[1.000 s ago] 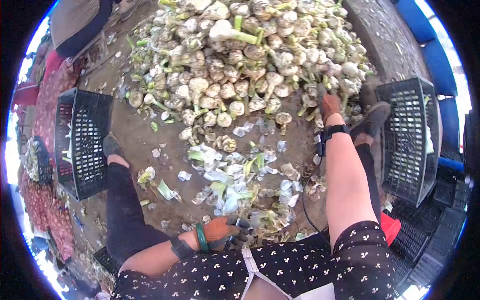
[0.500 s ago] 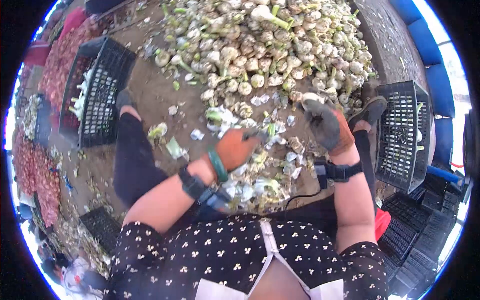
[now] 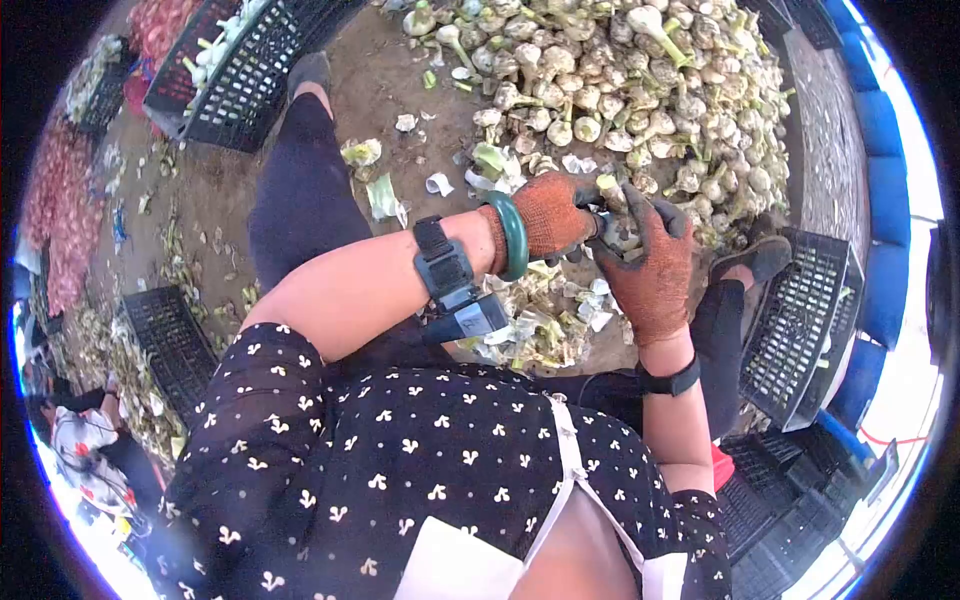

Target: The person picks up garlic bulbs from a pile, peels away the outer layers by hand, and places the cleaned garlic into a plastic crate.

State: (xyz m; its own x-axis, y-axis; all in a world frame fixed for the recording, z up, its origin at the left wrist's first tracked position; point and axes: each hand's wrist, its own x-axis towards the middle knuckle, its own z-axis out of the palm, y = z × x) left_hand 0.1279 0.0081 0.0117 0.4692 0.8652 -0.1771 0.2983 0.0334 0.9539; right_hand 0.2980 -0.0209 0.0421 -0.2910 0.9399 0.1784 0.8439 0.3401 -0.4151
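Both my hands wear orange gloves and meet in front of me above the dirt floor. My left hand (image 3: 545,215) is closed around dark shears (image 3: 598,226); a green bangle and a black wrist strap sit on that arm. My right hand (image 3: 652,268) grips a garlic bulb (image 3: 610,188) with a pale green stem, held right against the shears. The bulb is mostly hidden by the glove fingers. A large pile of garlic bulbs (image 3: 640,90) lies just beyond the hands.
Trimmed skins and stems (image 3: 540,325) litter the ground under my hands. A black crate (image 3: 240,70) with some garlic stands at the upper left, another black crate (image 3: 800,320) by my right foot, a third (image 3: 170,340) at the lower left. A person (image 3: 80,445) crouches at the far lower left.
My right hand drew back from the pile with a bulb. My left hand rose from the scraps, and both hands came together. My view swung down and left.
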